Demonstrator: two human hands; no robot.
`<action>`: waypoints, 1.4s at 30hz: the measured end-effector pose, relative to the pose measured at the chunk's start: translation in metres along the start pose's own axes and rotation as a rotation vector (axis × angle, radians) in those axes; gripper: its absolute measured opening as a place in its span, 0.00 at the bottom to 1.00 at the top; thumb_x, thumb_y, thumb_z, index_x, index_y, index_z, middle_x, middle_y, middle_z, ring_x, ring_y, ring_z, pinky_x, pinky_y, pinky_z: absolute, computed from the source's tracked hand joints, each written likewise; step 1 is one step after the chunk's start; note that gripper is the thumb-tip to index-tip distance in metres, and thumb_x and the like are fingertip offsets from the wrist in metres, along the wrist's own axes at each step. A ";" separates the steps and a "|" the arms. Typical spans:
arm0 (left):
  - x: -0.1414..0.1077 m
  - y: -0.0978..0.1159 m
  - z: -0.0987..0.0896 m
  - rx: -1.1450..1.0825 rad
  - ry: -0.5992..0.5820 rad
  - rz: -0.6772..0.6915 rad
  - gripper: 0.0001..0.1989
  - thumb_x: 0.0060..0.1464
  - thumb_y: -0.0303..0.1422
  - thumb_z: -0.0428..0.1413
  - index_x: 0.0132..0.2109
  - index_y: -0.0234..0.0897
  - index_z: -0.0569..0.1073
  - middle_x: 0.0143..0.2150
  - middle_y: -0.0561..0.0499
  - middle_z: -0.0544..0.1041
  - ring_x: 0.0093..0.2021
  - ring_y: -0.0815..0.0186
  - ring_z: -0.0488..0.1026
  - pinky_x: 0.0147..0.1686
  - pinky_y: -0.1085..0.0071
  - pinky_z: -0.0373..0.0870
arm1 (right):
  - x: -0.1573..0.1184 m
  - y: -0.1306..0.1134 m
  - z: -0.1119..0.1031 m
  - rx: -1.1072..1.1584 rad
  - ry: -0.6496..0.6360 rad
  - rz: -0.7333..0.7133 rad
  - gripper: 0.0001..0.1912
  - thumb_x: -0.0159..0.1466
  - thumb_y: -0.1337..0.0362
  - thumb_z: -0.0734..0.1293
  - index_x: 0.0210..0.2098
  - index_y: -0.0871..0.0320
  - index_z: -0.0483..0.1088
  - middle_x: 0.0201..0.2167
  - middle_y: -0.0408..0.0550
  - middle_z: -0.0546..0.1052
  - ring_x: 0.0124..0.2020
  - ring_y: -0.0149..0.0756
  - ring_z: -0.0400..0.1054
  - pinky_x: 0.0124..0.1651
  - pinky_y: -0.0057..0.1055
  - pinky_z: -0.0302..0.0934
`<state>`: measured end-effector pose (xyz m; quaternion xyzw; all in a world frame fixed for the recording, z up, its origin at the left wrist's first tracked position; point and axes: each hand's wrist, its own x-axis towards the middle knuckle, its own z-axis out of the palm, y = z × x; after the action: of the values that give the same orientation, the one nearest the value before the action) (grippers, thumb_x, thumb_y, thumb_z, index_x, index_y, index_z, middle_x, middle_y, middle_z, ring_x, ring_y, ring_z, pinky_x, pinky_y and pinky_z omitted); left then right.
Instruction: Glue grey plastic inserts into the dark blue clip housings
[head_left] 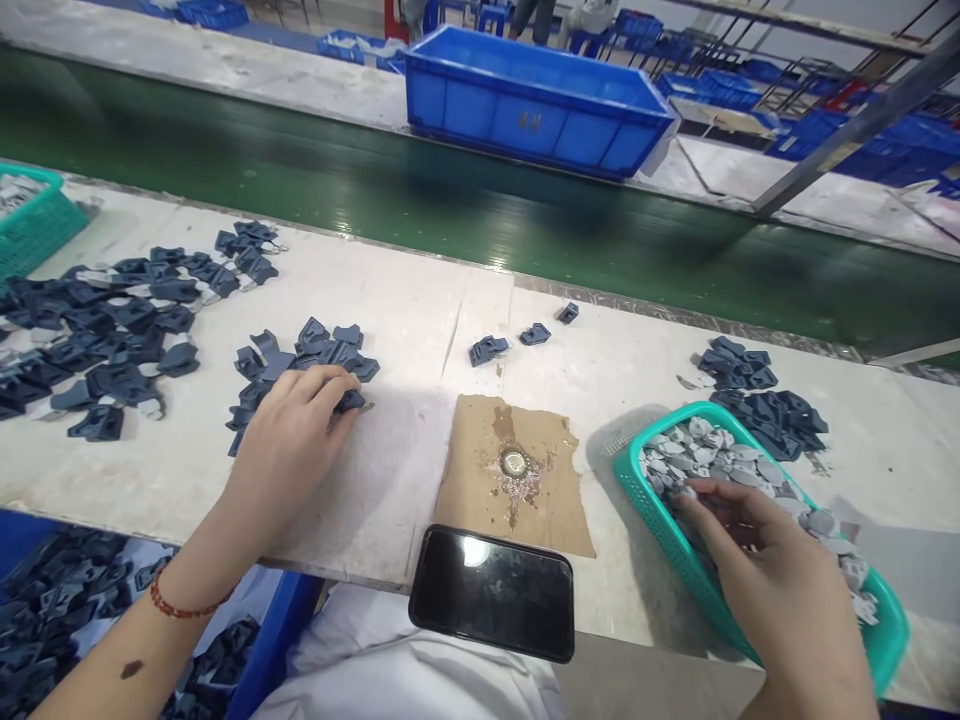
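Note:
My left hand (296,430) lies over the small pile of dark blue plastic parts (326,350), its thumb and fingers closed round one dark part (351,401). On the right, my right hand (765,560) reaches into the green basket (660,520) of light grey parts (742,465), thumb and index finger pinched on a small grey part. Between the hands lies a piece of brown cardboard (480,480) with a small round glossy dish (515,462) on it. A black phone (491,595) rests at the table edge below the cardboard.
Several dark parts (112,320) spread over the left side, near another green basket (45,235). Two dark piles (772,420) sit behind the right basket. A green conveyor belt (360,200) runs behind the table, with a blue crate (525,110) beyond. Lower left, a blue bin (281,640) holds dark parts.

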<state>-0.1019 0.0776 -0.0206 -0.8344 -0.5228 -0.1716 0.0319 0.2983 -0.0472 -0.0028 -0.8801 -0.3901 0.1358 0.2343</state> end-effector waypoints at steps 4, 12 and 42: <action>-0.002 0.000 0.000 -0.052 0.005 -0.010 0.14 0.71 0.32 0.49 0.50 0.33 0.78 0.54 0.39 0.81 0.49 0.46 0.80 0.45 0.52 0.80 | -0.016 -0.009 0.005 0.300 0.179 -0.041 0.25 0.61 0.41 0.71 0.45 0.55 0.81 0.36 0.52 0.80 0.36 0.44 0.73 0.34 0.36 0.63; -0.006 0.006 -0.006 -0.053 0.044 0.070 0.16 0.73 0.34 0.46 0.49 0.33 0.78 0.55 0.36 0.80 0.44 0.47 0.83 0.36 0.54 0.81 | -0.044 -0.048 0.037 0.899 -0.007 -0.166 0.13 0.61 0.52 0.78 0.34 0.56 0.82 0.23 0.45 0.75 0.22 0.31 0.66 0.24 0.29 0.62; -0.020 0.069 0.018 -0.865 -0.162 -0.133 0.13 0.68 0.32 0.59 0.57 0.43 0.78 0.48 0.48 0.83 0.48 0.59 0.78 0.47 0.64 0.79 | -0.028 -0.072 0.083 0.309 -0.236 -0.709 0.11 0.72 0.60 0.69 0.34 0.55 0.78 0.29 0.43 0.83 0.24 0.32 0.72 0.30 0.28 0.65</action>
<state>-0.0446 0.0330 -0.0348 -0.7463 -0.4562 -0.3104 -0.3723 0.1996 -0.0006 -0.0345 -0.6239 -0.6686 0.2035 0.3497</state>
